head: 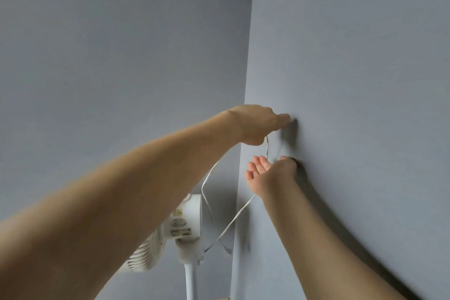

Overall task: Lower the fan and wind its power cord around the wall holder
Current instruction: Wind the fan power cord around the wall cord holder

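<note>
A white pedestal fan [181, 226] stands low in the wall corner, its motor housing and pole showing below my left forearm. Its thin white power cord [211, 214] loops up from the fan to my hands. My left hand [258, 124] is closed on the cord and presses against the right-hand wall. Just below it my right hand [265, 170] is palm up with fingers spread, its thumb side touching the wall, the cord passing behind its fingers. The wall holder is hidden by my hands; only a dark smudge shows there.
Two plain blue-grey walls meet at a corner [243, 105]. A strip of light floor [226, 298] shows at the bottom by the fan's pole [191, 282].
</note>
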Action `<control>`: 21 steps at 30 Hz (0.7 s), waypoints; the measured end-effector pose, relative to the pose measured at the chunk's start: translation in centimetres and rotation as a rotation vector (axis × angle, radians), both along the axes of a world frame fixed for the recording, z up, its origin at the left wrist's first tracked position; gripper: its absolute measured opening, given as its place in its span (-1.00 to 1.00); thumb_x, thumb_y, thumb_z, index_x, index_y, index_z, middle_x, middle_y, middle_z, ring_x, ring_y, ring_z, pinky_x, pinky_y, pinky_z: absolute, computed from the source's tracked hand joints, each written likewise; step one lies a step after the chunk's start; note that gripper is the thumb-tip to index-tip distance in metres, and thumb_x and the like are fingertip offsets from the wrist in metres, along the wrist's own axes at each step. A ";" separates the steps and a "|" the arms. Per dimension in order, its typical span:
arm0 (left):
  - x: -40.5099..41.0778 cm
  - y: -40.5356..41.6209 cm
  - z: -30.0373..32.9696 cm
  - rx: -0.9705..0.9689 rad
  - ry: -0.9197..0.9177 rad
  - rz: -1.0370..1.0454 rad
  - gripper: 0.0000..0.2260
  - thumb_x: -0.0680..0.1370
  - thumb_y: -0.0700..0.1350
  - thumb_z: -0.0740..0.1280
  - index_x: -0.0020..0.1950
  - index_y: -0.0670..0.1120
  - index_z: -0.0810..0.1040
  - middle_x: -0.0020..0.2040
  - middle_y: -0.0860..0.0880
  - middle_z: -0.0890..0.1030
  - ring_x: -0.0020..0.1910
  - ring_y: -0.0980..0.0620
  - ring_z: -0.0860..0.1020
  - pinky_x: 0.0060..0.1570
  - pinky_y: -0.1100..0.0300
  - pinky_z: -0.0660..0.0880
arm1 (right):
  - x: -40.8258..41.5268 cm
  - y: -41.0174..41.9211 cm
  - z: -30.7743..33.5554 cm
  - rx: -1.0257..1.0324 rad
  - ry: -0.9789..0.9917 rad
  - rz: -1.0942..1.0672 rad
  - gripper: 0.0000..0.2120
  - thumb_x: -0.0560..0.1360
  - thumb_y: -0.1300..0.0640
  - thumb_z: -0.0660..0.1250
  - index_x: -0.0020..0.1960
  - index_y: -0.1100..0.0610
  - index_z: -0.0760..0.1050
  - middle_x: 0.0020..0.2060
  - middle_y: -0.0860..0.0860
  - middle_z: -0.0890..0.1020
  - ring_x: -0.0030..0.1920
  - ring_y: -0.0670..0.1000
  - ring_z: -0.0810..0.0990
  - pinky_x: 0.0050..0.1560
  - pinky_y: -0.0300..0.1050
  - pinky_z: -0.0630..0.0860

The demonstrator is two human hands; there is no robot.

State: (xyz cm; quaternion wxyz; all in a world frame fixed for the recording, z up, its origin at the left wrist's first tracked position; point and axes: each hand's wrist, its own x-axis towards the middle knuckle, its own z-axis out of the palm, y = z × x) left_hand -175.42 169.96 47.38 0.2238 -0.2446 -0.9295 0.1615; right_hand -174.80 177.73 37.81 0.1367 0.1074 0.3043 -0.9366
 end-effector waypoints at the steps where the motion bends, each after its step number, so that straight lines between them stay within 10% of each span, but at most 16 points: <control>1: 0.2 -0.3 0.4 -0.018 0.033 0.002 -0.56 0.46 -0.37 0.12 0.27 -0.03 0.31 -0.27 0.00 0.38 -0.33 -0.07 0.42 -0.49 0.17 0.18 | -0.2 0.3 1.1 -0.036 0.005 0.001 -0.45 0.58 -0.13 -0.05 0.42 0.16 0.34 0.38 0.01 0.44 0.41 0.00 0.38 0.23 -0.14 0.27; 7: 1.2 -3.5 1.2 0.156 0.083 0.056 -0.76 0.46 -0.33 0.14 0.04 -0.06 0.29 -0.26 -0.07 0.46 -0.26 -0.16 0.49 -0.38 0.03 0.42 | -0.7 1.0 4.2 -0.216 -0.030 -0.068 -0.80 0.54 0.00 0.05 -0.13 0.09 0.34 -0.16 -0.04 0.47 -0.22 0.00 0.41 -0.17 -0.20 0.27; 11: 1.2 -5.4 -1.0 0.339 -0.061 0.069 -0.81 0.44 -0.25 0.21 -0.01 -0.04 0.47 -0.22 0.02 0.52 -0.23 -0.06 0.49 -0.35 0.15 0.39 | 0.4 0.9 4.3 -0.327 0.007 -0.156 -0.74 0.57 0.11 0.00 -0.21 0.10 0.38 -0.27 -0.04 0.51 -0.25 0.00 0.51 0.04 -0.12 0.45; 16: 0.8 -6.8 -4.3 0.505 -0.466 0.186 -0.84 0.39 -0.17 0.23 -0.14 -0.06 0.59 -0.32 0.09 0.60 -0.29 0.05 0.51 -0.26 0.19 0.39 | 3.0 2.3 4.4 -0.405 -0.025 -0.234 -0.73 0.51 0.22 -0.08 -0.31 0.11 0.28 -0.56 -0.05 0.29 -0.55 -0.05 0.26 -0.44 -0.24 0.38; 21: -1.2 -7.8 -9.5 0.482 -0.290 0.326 -0.82 0.54 -0.11 0.15 -0.20 -0.08 0.50 -0.19 -0.08 0.59 -0.16 -0.17 0.56 -0.21 0.11 0.45 | 5.8 3.9 3.0 -0.324 0.084 -0.175 -0.54 0.29 0.36 -0.12 -0.13 0.01 0.47 -0.72 -0.05 0.18 -0.75 -0.08 0.12 -0.66 -0.41 0.07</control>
